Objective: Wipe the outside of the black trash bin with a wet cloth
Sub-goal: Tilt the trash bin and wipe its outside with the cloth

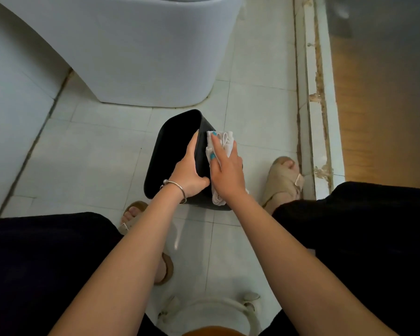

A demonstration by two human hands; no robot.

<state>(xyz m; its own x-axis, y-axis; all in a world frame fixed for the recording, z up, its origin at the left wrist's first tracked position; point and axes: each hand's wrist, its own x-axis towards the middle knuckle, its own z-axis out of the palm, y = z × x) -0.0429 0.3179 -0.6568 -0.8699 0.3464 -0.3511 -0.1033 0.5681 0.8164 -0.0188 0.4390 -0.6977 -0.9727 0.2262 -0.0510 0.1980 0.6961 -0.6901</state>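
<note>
Left hand (190,175) fingers grip the bin (172,151) rim; right hand (226,170) presses cloth (224,141) flat, fingers straight.

The right outer wall of the black plastic trash bin (175,151) is largely hidden by the crumpled white cloth (224,141) and the right hand (226,175). The bin's base is not visible, covered by both wrists. The left hand (189,173) has its fingers over the rim; their tips are concealed inside the bin. The white rounded toilet base (131,57) is cut off by the far edge. Both forearms run out of the near edge. Whether the cloth is wet cannot be determined.
</note>
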